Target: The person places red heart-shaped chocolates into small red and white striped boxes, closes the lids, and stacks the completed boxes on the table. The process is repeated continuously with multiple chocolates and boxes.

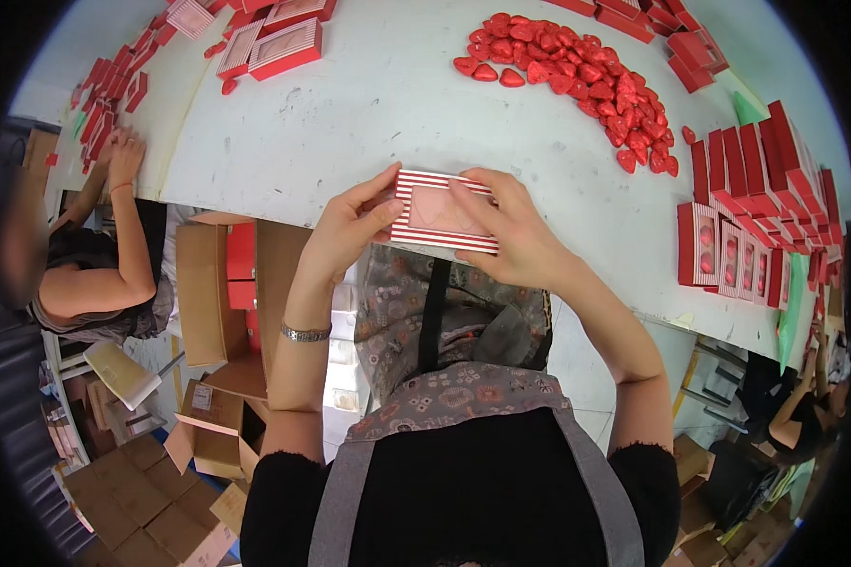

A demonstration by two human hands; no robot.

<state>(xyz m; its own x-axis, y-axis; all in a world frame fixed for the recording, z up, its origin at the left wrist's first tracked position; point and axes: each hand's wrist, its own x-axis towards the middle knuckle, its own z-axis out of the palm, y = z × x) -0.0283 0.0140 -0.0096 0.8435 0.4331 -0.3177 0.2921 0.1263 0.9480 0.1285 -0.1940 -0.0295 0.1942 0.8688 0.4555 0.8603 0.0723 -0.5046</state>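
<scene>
Between my two hands is a flat gift box [436, 212] with a red-and-white striped lid and a clear window, held at the table's front edge. My left hand [351, 220] grips its left end, the thumb on the lid's edge. On the right end, my right hand [514, 230] wraps the box with fingers lying across the window. The inside looks pale pink, and I cannot tell whether anything lies in it. Farther back on the white table [340, 135] spreads a heap of heart-shaped pieces in red foil [581, 71].
Stacked red boxes [759, 170] and filled window boxes [730, 259] stand at the right. More striped boxes [284, 49] lie at the back left. Left of me is an open carton [206, 290] with red boxes inside. Another person's hands [124, 152] rest on the table's left part.
</scene>
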